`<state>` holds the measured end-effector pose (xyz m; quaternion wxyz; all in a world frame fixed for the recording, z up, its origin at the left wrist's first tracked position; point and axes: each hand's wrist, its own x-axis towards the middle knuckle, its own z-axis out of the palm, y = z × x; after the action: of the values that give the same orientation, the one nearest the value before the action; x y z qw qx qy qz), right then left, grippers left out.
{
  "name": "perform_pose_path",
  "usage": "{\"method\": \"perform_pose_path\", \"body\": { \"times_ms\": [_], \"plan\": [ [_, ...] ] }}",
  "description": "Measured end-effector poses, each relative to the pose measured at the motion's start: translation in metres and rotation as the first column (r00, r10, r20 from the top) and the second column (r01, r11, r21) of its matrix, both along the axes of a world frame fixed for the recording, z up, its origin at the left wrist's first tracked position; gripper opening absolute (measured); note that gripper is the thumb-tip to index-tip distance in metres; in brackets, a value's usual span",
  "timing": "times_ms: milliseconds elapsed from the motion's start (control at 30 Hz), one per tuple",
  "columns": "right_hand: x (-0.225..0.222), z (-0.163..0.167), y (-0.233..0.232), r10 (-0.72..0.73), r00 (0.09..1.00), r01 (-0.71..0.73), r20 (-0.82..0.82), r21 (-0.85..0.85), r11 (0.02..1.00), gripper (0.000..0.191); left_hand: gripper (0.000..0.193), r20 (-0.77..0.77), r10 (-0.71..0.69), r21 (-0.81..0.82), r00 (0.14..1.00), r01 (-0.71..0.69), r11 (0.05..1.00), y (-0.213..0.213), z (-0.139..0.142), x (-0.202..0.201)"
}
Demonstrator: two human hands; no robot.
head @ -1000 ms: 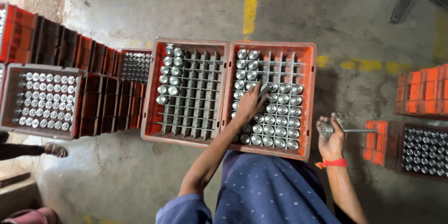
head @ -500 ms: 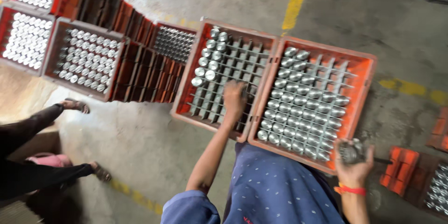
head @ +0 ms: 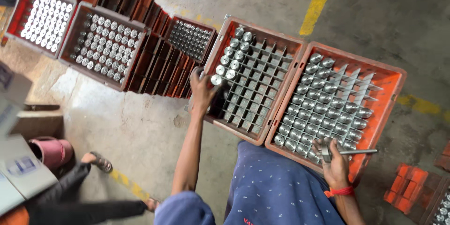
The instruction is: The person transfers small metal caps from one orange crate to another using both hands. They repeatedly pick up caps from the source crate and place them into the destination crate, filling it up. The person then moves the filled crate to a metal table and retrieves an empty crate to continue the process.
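Orange gridded crate point(head: 253, 126), few silver cylinders point(head: 229, 61), far corner

Concrete floor point(head: 375, 14), orange crates point(head: 391, 94), yellow line point(head: 315, 7)

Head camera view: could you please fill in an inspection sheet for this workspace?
Surface: grey concrete floor with yellow painted lines.
Job's things: two orange plastic divider crates; left crate mostly empty, right crate mostly filled with silver metal cylinders.
Clutter: more filled crates further left.
Grippers: left hand on left crate's rim; right hand holds a metal rod part.
Cables: nothing seen.
Surroundings: another person's legs, pink bucket.
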<state>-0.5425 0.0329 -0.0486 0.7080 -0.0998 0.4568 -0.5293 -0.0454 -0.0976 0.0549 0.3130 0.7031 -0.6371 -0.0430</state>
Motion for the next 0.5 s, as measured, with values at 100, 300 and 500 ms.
{"method": "perform_pose_path", "body": {
  "times_ms": [100,300,500],
  "plan": [
    [0.003,0.004,0.006,-0.020,0.996,0.020,-0.088,-0.004,1.000,0.016,0.042,-0.481,-0.150,-0.165,0.864,0.079,0.983,0.019,0.015,-0.018],
    [0.034,0.008,-0.010,-0.023,0.996,0.025,-0.092,0.024,0.999,0.016,0.027,-0.862,0.095,0.233,0.498,0.222,0.947,0.021,-0.041,-0.160],
    [0.046,0.030,-0.038,-0.131,0.984,0.111,-0.121,-0.160,0.981,0.014,0.042,-0.494,-0.226,0.393,0.840,0.447,0.803,0.092,-0.049,-0.267]
  ]
}}
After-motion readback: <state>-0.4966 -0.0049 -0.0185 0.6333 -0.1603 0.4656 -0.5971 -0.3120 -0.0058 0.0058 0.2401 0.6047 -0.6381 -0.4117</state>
